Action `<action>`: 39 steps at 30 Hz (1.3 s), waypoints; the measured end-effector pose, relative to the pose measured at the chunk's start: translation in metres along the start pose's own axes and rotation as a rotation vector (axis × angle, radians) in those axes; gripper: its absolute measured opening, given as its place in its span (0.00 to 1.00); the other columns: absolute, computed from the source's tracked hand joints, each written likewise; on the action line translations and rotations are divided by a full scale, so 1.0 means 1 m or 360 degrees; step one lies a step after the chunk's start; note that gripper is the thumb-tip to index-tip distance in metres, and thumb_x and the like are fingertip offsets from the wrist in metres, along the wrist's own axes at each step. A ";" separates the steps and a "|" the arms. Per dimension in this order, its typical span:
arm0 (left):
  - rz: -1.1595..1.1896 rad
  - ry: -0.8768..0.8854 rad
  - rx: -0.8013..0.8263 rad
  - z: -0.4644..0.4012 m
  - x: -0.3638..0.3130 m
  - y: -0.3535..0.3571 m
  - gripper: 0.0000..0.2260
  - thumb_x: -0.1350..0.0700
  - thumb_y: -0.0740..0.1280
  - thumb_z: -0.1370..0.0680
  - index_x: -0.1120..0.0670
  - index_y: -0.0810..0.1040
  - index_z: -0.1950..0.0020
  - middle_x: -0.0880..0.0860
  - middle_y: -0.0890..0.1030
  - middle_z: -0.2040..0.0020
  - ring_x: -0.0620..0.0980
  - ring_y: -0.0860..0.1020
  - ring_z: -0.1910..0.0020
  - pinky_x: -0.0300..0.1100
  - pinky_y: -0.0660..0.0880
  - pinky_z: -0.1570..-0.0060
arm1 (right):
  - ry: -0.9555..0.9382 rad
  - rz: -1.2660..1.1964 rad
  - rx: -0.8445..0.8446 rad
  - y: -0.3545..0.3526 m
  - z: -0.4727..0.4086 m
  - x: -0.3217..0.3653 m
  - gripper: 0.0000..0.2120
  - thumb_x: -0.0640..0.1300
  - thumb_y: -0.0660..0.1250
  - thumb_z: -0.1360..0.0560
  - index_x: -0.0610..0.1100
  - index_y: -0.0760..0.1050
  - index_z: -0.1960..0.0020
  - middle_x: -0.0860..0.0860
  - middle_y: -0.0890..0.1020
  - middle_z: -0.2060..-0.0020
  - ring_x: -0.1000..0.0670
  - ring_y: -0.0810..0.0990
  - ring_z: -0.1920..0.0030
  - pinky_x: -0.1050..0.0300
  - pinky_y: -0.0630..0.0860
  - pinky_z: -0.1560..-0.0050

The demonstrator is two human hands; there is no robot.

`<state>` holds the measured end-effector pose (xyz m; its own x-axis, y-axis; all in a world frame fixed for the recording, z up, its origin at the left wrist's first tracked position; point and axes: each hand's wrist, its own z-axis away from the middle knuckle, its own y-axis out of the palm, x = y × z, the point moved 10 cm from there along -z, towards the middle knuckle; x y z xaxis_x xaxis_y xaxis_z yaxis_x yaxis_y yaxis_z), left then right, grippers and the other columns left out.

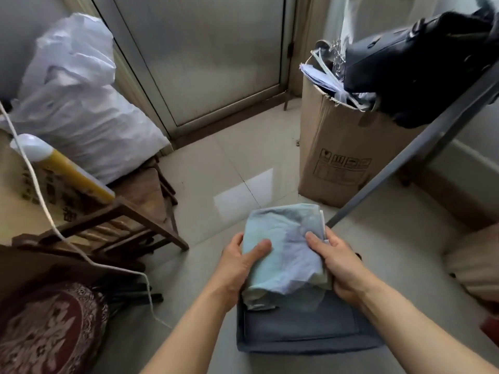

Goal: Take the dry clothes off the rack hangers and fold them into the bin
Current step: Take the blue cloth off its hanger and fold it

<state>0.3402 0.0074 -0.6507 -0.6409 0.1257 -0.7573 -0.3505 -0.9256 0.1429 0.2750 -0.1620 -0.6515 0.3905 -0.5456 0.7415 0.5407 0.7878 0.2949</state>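
Between both hands, a folded pale-blue garment is held, left hand and right hand each with grip closed on an edge. Folding looks finished; next, lower it into the grey bin directly beneath.

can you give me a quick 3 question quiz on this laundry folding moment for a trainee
1. True or false: both hands grip the folded pale garment.
2. What lies directly beneath the garment? A) cardboard box B) grey fabric bin C) wooden chair
3. Fill in: the black bag rests on top of the ____ box.

Key
1. True: the left hand and right hand hold its two sides, thumbs on top.
2. B: the grey fabric bin sits on the floor below it.
3. Cardboard: the cardboard box stands at the right.
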 end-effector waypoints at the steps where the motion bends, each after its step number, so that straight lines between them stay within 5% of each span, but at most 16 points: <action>1: -0.0008 0.0016 0.0011 -0.007 0.010 -0.001 0.33 0.50 0.81 0.36 0.51 0.73 0.34 0.54 0.83 0.43 0.52 0.84 0.49 0.45 0.81 0.54 | 0.0013 0.0019 -0.0015 -0.005 -0.008 -0.010 0.10 0.41 0.63 0.20 0.45 0.76 0.40 0.44 0.85 0.48 0.43 0.84 0.48 0.47 0.81 0.48; 5: 0.0091 0.0036 0.0233 -0.031 0.053 0.000 0.39 0.62 0.77 0.34 0.44 0.66 0.28 0.52 0.78 0.34 0.54 0.81 0.40 0.52 0.80 0.45 | 0.0110 0.0062 -0.0066 -0.025 -0.034 -0.049 0.12 0.40 0.63 0.20 0.46 0.75 0.38 0.43 0.84 0.46 0.42 0.83 0.45 0.43 0.79 0.43; 10: 0.0046 -0.0097 0.0331 -0.051 0.118 -0.011 0.41 0.74 0.68 0.27 0.37 0.61 0.27 0.42 0.72 0.34 0.46 0.81 0.42 0.45 0.80 0.49 | 0.0350 0.0361 -0.0065 -0.052 -0.060 -0.109 0.18 0.28 0.64 0.26 0.42 0.77 0.40 0.40 0.84 0.48 0.39 0.83 0.48 0.48 0.81 0.50; 13: -0.0075 -0.0206 0.0218 -0.066 0.166 -0.024 0.28 0.67 0.67 0.23 0.44 0.69 0.27 0.48 0.74 0.34 0.47 0.81 0.43 0.39 0.79 0.50 | 0.0429 0.0589 -0.0209 -0.075 -0.074 -0.154 0.16 0.28 0.62 0.26 0.40 0.77 0.42 0.40 0.84 0.51 0.40 0.83 0.50 0.49 0.81 0.52; 16: -0.0202 -0.0334 -0.0010 -0.080 0.218 -0.042 0.20 0.65 0.67 0.22 0.52 0.74 0.31 0.51 0.81 0.43 0.48 0.81 0.50 0.37 0.80 0.52 | 0.0494 0.0787 -0.0261 -0.088 -0.082 -0.196 0.13 0.32 0.62 0.25 0.42 0.78 0.45 0.43 0.84 0.54 0.44 0.83 0.54 0.52 0.81 0.55; 22: -0.0388 -0.0459 -0.0153 -0.101 0.278 -0.063 0.27 0.73 0.63 0.28 0.44 0.75 0.39 0.54 0.79 0.43 0.50 0.81 0.53 0.40 0.80 0.58 | 0.0635 0.0999 -0.0232 -0.098 -0.099 -0.251 0.11 0.34 0.65 0.28 0.45 0.77 0.49 0.45 0.83 0.55 0.45 0.82 0.57 0.55 0.79 0.59; 25: -0.0544 -0.0406 -0.0185 -0.118 0.283 -0.071 0.29 0.72 0.62 0.28 0.42 0.71 0.36 0.51 0.76 0.41 0.49 0.79 0.49 0.45 0.82 0.51 | 0.0601 0.1022 -0.0244 -0.096 -0.117 -0.263 0.14 0.31 0.64 0.28 0.45 0.76 0.46 0.47 0.82 0.55 0.46 0.82 0.55 0.54 0.80 0.59; 28: -0.0665 -0.0361 -0.0241 -0.138 0.280 -0.079 0.30 0.71 0.62 0.27 0.44 0.69 0.31 0.51 0.74 0.37 0.49 0.78 0.49 0.38 0.80 0.56 | 0.0548 0.0953 -0.0272 -0.092 -0.140 -0.273 0.18 0.29 0.64 0.28 0.41 0.76 0.40 0.48 0.82 0.55 0.49 0.81 0.59 0.61 0.77 0.66; 31: -0.0747 -0.0388 -0.0276 -0.161 0.284 -0.085 0.29 0.66 0.64 0.23 0.47 0.65 0.25 0.50 0.65 0.27 0.53 0.72 0.34 0.42 0.74 0.39 | 0.0588 0.0971 -0.0239 -0.089 -0.162 -0.288 0.29 0.33 0.64 0.25 0.43 0.64 0.26 0.46 0.79 0.41 0.46 0.80 0.45 0.59 0.77 0.52; 34: -0.0795 -0.0484 -0.0350 -0.168 0.295 -0.094 0.26 0.60 0.66 0.22 0.52 0.65 0.25 0.52 0.63 0.26 0.55 0.72 0.33 0.47 0.71 0.34 | 0.0569 0.1080 -0.0286 -0.089 -0.170 -0.291 0.34 0.37 0.64 0.23 0.45 0.54 0.21 0.43 0.66 0.26 0.44 0.69 0.30 0.53 0.67 0.34; 39: -0.0646 -0.0551 -0.0363 -0.151 0.299 -0.086 0.22 0.59 0.68 0.22 0.55 0.70 0.28 0.55 0.73 0.31 0.54 0.74 0.34 0.48 0.71 0.33 | 0.0497 0.1023 -0.0292 -0.078 -0.144 -0.281 0.28 0.36 0.65 0.23 0.44 0.63 0.24 0.45 0.75 0.36 0.49 0.75 0.41 0.58 0.69 0.44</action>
<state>0.2817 0.0706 -0.9860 -0.6853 0.5608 -0.4646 -0.4837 -0.8275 -0.2853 0.2303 -0.1110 -0.9693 0.8515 -0.0697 0.5197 0.2387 0.9340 -0.2659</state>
